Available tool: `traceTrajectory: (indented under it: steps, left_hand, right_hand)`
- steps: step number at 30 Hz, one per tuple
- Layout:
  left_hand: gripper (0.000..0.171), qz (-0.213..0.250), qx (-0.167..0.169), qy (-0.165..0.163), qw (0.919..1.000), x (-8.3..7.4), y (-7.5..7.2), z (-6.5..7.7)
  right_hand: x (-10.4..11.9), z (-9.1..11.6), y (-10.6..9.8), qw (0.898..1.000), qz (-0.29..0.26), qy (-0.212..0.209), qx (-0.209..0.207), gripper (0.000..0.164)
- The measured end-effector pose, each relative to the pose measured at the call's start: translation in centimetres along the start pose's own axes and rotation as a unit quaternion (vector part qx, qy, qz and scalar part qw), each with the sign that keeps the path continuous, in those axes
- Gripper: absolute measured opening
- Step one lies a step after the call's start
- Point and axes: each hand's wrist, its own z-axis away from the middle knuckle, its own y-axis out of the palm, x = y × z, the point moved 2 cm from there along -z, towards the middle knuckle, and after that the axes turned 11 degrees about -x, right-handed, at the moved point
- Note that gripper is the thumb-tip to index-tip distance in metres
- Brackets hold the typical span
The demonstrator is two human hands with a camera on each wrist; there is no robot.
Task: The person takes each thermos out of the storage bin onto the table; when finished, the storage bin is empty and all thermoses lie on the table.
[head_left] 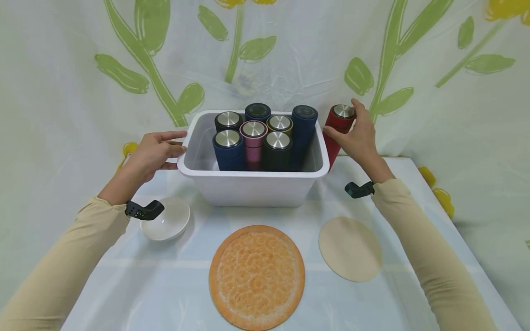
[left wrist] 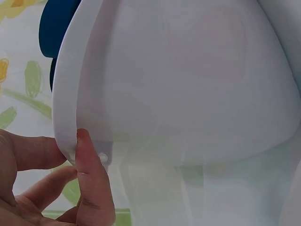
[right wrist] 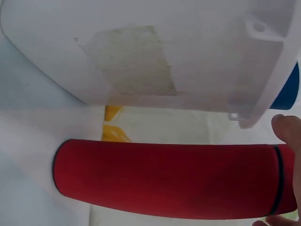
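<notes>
My left hand [head_left: 154, 154] is at the left end of a white plastic tub [head_left: 252, 188], pinching its rim [left wrist: 66, 94] between thumb and fingers. Several insulated bottles stand upright in the tub, among them a pink one [head_left: 254, 142], a blue one [head_left: 228, 154] and a dark green one [head_left: 277, 154]. Outside the tub's right end is a red insulated bottle [right wrist: 164, 179] with a steel-topped lid. My right hand [head_left: 359, 138] grips it near the top, thumb on the side toward the tub. The bottle's lid is out of frame in the right wrist view.
A white bowl [head_left: 167, 220] sits under my left wrist. In front of the tub lie a round baked flatbread or bread-patterned mat [head_left: 256, 276] and a plain beige disc [head_left: 350, 249]. A leaf-patterned curtain [head_left: 290, 55] hangs behind the table [head_left: 174, 294].
</notes>
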Motion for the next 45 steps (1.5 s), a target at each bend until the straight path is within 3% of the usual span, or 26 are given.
traceTrajectory:
  steps: [9, 18, 25, 32, 45]
  left_hand:
    - [0.057, -0.001, -0.001, -0.002, 1.0000, 0.1, 0.0, 0.0]
    - [0.057, -0.001, -0.003, 0.000, 1.0000, 0.0, 0.1, 0.1]
    - [0.057, 0.001, -0.005, -0.001, 1.0000, 0.0, 0.0, 0.3]
    - [0.057, 0.003, -0.005, 0.001, 1.0000, -0.1, 0.1, 0.4]
    - [0.057, 0.001, -0.012, -0.009, 0.9999, -0.2, 0.1, 0.4]
  right_hand:
    - [1.6, -0.7, -1.4, 0.999, 0.000, -0.027, -0.019, 0.086]
    - [3.3, -1.3, -2.4, 0.996, 0.002, -0.081, -0.041, 0.083]
    - [4.4, -1.5, -2.7, 0.995, 0.010, -0.097, -0.016, 0.080]
    - [5.3, -1.7, -2.7, 0.993, 0.004, -0.121, -0.018, 0.078]
    - [7.1, -1.6, -1.3, 0.994, -0.012, -0.107, 0.030, 0.079]
